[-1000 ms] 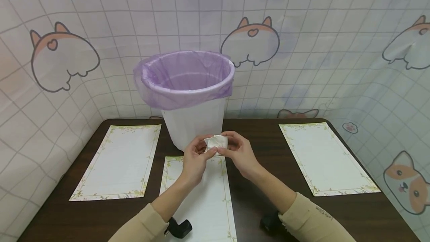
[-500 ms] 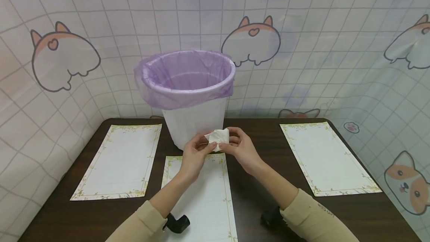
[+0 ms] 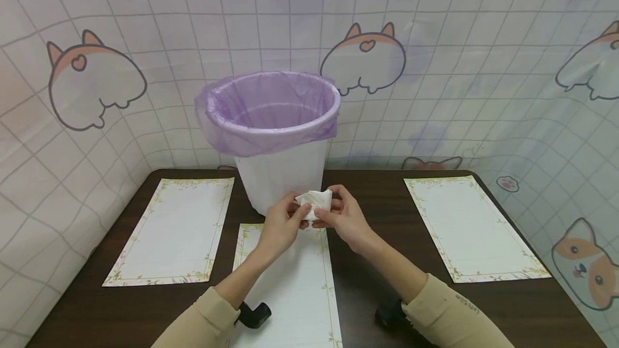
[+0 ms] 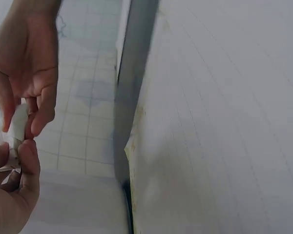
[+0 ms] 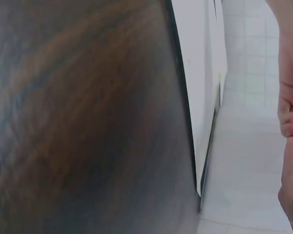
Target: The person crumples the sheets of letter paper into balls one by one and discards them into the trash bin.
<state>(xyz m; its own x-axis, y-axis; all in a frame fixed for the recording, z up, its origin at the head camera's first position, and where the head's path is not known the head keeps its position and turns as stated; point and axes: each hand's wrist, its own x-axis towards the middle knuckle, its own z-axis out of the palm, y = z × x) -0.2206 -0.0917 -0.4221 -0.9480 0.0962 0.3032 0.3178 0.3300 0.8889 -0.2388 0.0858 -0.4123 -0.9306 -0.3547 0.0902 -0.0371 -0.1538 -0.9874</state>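
Note:
A small folded white tissue (image 3: 315,202) is held in the air between both hands, a little above the far end of the middle sheet and in front of the bin. My left hand (image 3: 280,224) pinches its left side between thumb and fingers. On the right side, my right hand (image 3: 349,221) grips it the same way, thumbs close together. In the left wrist view the tissue (image 4: 19,122) looks like a thick wad, fingertips of both hands on it. The right wrist view catches only a sliver of it at the edge.
A white bin (image 3: 282,176) with a purple liner (image 3: 271,132) stands at the table's back. Bordered paper sheets lie flat on the dark table (image 3: 377,197): left sheet (image 3: 174,230), middle sheet (image 3: 295,289), right sheet (image 3: 474,230). A patterned cloth wall (image 3: 435,69) surrounds the table.
Both hands stay on the tissue. They rose slightly, then came down a little, and the tissue's folds and the fingers around it have shifted. Bin and sheets stay put.

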